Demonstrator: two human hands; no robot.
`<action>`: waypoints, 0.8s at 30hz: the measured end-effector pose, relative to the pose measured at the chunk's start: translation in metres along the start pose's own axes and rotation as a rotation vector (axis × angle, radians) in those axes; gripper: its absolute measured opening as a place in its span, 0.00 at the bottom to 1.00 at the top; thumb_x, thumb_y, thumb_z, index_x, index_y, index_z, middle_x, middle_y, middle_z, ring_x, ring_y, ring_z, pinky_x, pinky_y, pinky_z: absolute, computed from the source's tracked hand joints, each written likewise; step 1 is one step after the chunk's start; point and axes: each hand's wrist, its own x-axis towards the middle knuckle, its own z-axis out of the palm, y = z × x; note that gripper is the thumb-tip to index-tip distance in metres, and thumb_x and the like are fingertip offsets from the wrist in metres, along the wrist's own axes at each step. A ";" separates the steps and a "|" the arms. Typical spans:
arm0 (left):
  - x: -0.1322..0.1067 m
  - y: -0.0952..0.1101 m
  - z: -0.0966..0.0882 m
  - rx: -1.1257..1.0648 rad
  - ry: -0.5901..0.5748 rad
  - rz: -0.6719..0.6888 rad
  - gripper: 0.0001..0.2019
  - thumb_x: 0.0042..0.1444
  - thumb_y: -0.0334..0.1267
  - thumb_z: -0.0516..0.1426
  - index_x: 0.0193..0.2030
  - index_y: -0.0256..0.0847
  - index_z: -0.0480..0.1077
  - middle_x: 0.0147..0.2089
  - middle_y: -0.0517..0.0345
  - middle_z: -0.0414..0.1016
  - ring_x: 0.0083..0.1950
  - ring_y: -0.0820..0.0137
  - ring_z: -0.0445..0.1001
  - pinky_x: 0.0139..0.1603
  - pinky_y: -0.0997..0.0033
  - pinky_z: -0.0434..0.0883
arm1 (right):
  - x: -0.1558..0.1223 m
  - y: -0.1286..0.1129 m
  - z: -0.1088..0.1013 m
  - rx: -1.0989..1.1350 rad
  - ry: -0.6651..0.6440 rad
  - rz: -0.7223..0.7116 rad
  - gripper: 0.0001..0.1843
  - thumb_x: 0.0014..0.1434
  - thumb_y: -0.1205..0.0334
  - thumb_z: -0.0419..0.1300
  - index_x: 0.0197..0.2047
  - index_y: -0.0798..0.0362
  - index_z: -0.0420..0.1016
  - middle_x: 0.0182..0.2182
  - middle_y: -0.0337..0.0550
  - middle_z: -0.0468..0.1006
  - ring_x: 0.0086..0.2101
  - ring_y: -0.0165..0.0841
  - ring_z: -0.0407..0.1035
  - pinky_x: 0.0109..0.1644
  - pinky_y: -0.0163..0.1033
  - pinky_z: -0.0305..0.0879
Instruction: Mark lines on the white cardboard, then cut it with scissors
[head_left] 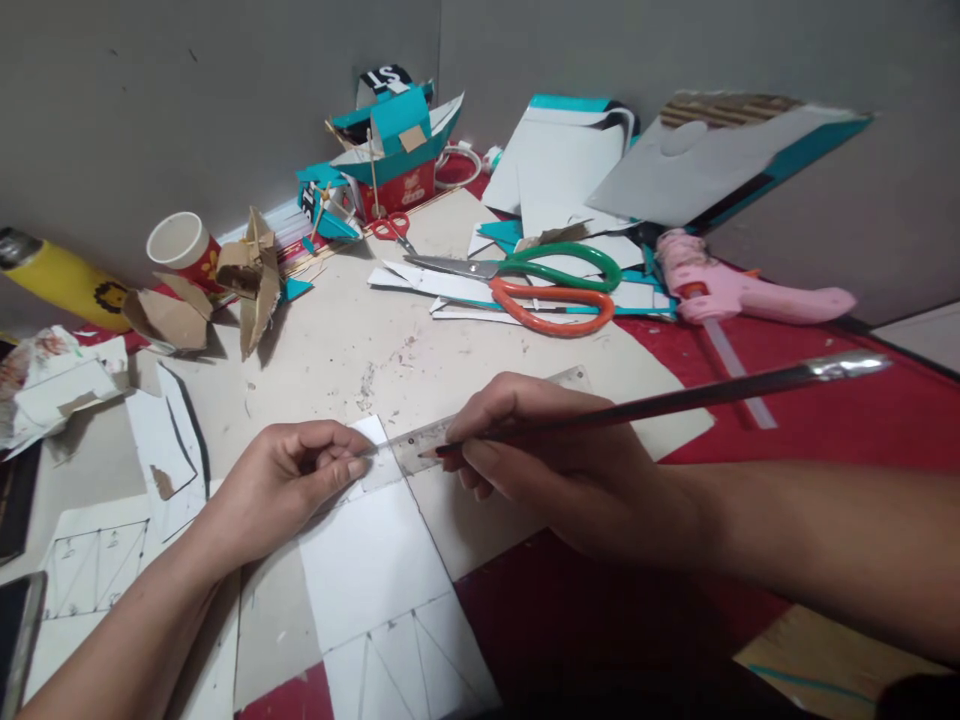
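Observation:
A clear ruler (pixel 411 450) lies slantwise across a white card strip (pixel 375 550), whose near end bears pencilled slanting lines. My left hand (pixel 304 475) is closed at the ruler's left part, finger and thumb pressing it near the strip's far end. A dark pencil (pixel 675 402) is gripped in my right hand (pixel 540 460), its sharpened tip pointing left just over the ruler, beside the strip's right edge. Whether the tip touches anything I cannot tell. Part of the ruler passes behind my right hand.
Large scissors with green and orange handles (pixel 551 305) lie on card scraps beyond my hands. A pink glue gun (pixel 720 285) stands to the right. At the back are a card boat model (pixel 405 150), a paper cup (pixel 180 242) and a yellow bottle (pixel 67 285). A phone (pixel 19 640) lies near left.

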 end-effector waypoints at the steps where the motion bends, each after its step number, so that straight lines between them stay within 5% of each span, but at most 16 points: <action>1: 0.000 0.000 0.000 -0.002 0.000 0.002 0.08 0.57 0.42 0.62 0.38 0.41 0.78 0.32 0.58 0.76 0.31 0.74 0.66 0.33 0.74 0.63 | 0.000 0.000 0.000 -0.001 -0.003 0.001 0.04 0.61 0.72 0.57 0.36 0.55 0.71 0.28 0.38 0.74 0.26 0.26 0.68 0.29 0.33 0.66; 12: -0.001 0.001 -0.001 0.040 -0.019 0.023 0.09 0.59 0.42 0.60 0.39 0.39 0.77 0.34 0.56 0.77 0.32 0.73 0.67 0.33 0.73 0.64 | 0.001 0.001 0.002 -0.049 -0.036 0.001 0.07 0.60 0.74 0.57 0.36 0.54 0.73 0.29 0.38 0.75 0.27 0.25 0.69 0.28 0.29 0.66; 20: -0.001 0.001 0.001 0.013 -0.011 0.046 0.08 0.58 0.41 0.60 0.38 0.39 0.77 0.31 0.58 0.74 0.31 0.73 0.66 0.32 0.74 0.64 | 0.000 -0.003 0.004 -0.154 -0.229 0.085 0.09 0.58 0.73 0.59 0.41 0.55 0.77 0.31 0.40 0.80 0.30 0.27 0.73 0.32 0.30 0.69; 24: -0.002 -0.001 0.002 0.022 -0.017 0.048 0.08 0.59 0.40 0.60 0.39 0.39 0.77 0.31 0.59 0.74 0.31 0.74 0.65 0.32 0.74 0.63 | 0.000 -0.004 0.005 -0.141 -0.192 0.083 0.09 0.58 0.74 0.59 0.40 0.57 0.77 0.31 0.40 0.81 0.31 0.26 0.74 0.33 0.29 0.69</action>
